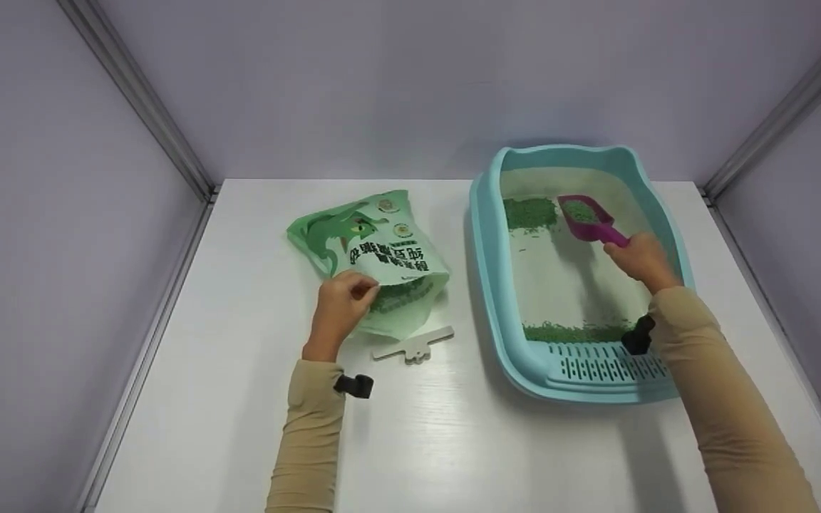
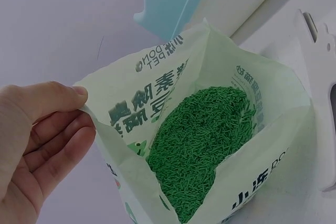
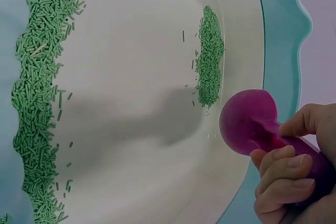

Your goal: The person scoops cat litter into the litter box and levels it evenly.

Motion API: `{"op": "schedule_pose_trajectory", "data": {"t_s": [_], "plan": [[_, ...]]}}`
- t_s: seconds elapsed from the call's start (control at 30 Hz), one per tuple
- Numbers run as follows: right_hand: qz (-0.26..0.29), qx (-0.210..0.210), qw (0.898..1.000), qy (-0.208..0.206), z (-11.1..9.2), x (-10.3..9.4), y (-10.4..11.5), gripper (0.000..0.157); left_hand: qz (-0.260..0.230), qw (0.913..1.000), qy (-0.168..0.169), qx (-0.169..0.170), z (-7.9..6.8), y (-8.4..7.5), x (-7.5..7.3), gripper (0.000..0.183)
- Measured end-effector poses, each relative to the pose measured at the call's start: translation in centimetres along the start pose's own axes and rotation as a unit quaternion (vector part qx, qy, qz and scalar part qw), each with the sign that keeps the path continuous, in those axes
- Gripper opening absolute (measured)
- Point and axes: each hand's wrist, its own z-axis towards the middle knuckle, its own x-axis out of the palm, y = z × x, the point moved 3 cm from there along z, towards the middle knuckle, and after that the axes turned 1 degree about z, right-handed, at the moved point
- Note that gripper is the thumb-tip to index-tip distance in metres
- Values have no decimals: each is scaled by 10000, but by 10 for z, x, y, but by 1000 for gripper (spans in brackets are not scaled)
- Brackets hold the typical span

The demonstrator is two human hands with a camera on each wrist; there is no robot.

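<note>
My right hand (image 1: 642, 261) grips the handle of a purple scoop (image 1: 585, 217) loaded with green pellets, held above a blue litter box (image 1: 485, 249). In the right wrist view the fingers wrap round the scoop's handle, and the scoop's underside faces the camera. Green pellets (image 3: 39, 103) lie in a band along the box's near end, and a smaller patch of pellets (image 1: 530, 213) lies at its far left. My left hand (image 2: 47, 129) pinches the rim of an open green litter bag (image 2: 283, 145) between thumb and finger. Many green pellets (image 2: 202, 135) show inside the bag.
A white bag clip (image 1: 416, 346) lies on the white table (image 1: 410, 442) just in front of the bag's mouth. Slots pierce the box's near ledge (image 1: 603, 367). Pale walls (image 1: 410, 85) enclose the table at the back and both sides.
</note>
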Motion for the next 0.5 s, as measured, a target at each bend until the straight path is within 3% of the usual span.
{"op": "schedule_pose_trajectory", "data": {"t_s": [0.23, 0.5], "plan": [[-2, 168, 9995, 272, 6, 4, -2, 33, 59, 9999, -14, 97, 0, 0, 1, 7], [377, 254, 9985, 315, 14, 15, -1, 23, 42, 10000, -52, 56, -1, 0, 0, 6]]}}
